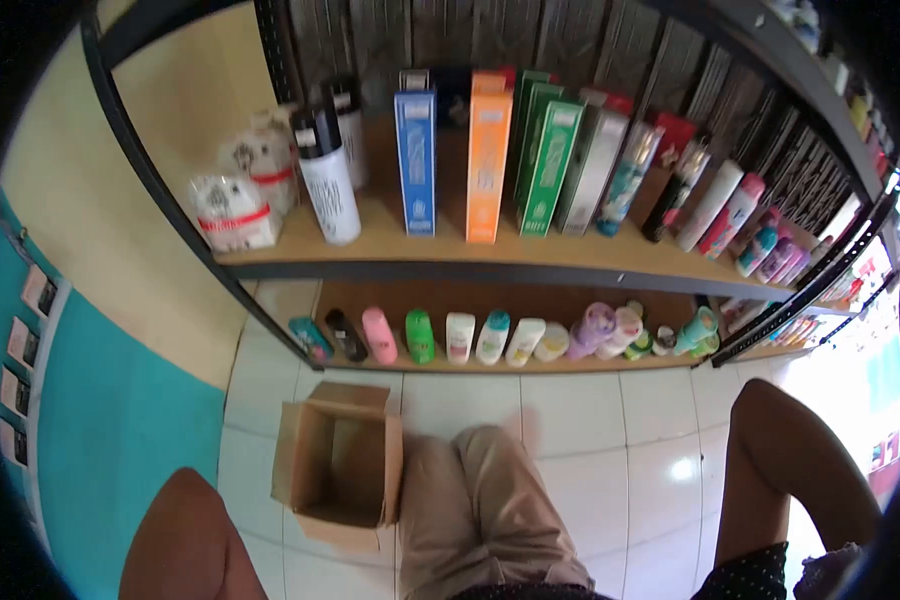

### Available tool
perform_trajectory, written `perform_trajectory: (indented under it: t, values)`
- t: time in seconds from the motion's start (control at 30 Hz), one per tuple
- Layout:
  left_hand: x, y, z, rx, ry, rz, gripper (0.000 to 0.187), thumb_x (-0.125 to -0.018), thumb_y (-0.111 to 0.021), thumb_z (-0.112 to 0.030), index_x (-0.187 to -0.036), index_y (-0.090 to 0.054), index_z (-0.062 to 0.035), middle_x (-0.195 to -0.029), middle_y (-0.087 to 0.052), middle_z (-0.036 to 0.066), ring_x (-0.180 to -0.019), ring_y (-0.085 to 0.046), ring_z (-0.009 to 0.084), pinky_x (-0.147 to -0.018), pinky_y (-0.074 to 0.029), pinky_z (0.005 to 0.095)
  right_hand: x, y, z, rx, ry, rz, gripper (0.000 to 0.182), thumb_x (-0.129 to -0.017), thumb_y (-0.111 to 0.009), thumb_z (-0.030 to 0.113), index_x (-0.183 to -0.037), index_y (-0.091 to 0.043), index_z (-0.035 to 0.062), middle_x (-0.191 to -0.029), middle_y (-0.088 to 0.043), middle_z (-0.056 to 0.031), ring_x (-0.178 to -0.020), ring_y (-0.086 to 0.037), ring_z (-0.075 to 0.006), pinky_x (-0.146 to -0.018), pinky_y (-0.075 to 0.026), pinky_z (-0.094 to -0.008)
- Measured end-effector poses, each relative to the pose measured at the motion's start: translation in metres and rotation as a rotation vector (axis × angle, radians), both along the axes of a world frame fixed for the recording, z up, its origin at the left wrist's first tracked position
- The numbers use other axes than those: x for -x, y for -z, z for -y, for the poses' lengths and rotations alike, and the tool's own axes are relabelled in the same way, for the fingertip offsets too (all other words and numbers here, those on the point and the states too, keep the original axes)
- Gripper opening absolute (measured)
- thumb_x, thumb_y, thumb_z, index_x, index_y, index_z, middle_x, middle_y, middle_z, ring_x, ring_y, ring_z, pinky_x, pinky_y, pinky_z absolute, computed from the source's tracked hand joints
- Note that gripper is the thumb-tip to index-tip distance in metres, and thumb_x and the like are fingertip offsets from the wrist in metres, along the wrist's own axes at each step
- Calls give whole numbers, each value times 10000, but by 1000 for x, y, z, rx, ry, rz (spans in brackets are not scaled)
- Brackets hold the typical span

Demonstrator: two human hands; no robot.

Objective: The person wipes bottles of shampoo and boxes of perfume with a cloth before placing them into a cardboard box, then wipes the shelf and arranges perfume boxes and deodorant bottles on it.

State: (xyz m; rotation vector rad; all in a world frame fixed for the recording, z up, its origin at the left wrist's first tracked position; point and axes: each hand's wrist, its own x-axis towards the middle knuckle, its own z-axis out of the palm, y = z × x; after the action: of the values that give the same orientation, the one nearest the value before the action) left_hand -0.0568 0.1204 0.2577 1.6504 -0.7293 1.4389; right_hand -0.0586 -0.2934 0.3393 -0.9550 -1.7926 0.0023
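Head view shows my bent arms (185, 540), not my hands; I cannot tell my grip. An open box (288, 455) stands beside my legs (440, 510), near bottles (460, 338).

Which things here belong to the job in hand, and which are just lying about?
Likely the job, being nearest (neither hand shows):
open cardboard box
lower-shelf bottles
upper-shelf cartons

Likely just lying about:
goods at far right
small items along the turquoise wall
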Motion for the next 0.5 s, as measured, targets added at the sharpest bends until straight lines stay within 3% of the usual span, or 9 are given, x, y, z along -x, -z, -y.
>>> perform_trajectory:
  t: [0.23, 0.33, 0.37, 0.4, 0.47, 0.5]
  values:
    - [4, 4, 34, 153, 894, 59, 239, -780, -549, -203, -969, -566, -58, -879, -521, 39, -764, -474, 148, -626, -321, 291, 54, -5, 17, -29, -234, 31, 255, -685, -591, 59, -938, -567, 84, -559, -523, 8, -488, -477, -96, -471, -391, -242]
    - [8, 3, 56, 142, 1298, 34, 224, -789, -542, -211, -954, -577, -63, -842, -522, 28, -723, -471, 135, -587, -310, 281, 47, 10, 10, -91, -442, -136, 297, -689, -589, 53, -982, -560, 93, -539, -508, 16, -475, -470, -93, -460, -388, -240]
    - [9, 4, 65, 141, 1402, 20, 220, -792, -540, -214, -948, -581, -65, -829, -522, 25, -710, -470, 130, -575, -307, 278, 19, 30, -36, -611, -511, -376, 253, -720, -562, 6, -945, -516, -98, -546, -528, -48, -461, -500, -99, -421, -423, -226]
    - [11, 6, 72, 140, 1486, -3, 217, -795, -538, -217, -943, -585, -66, -817, -522, 21, -696, -469, 126, -562, -303, 275, -2, 36, -54, -595, -538, -379, 253, -720, -562, 6, -945, -516, -98, -546, -528, -48, -461, -500, -99, -421, -423, -226]
    - [20, 16, 93, 149, 1574, -83, 210, -801, -533, -223, -933, -592, -70, -793, -522, 14, -669, -467, 117, -536, -296, 269, -41, 36, -84, -247, 26, -53, 368, -747, -565, 74, -1079, -419, 12, -566, -570, -75, -397, -495, -120, -368, -401, -229]
    - [23, 18, 103, 160, 1596, -115, 208, -804, -531, -226, -928, -596, -72, -780, -522, 10, -655, -466, 112, -523, -292, 266, -40, 40, -95, -210, 185, -57, 333, -735, -575, 63, -1043, -457, 16, -575, -574, -73, -400, -498, -122, -365, -395, -228]
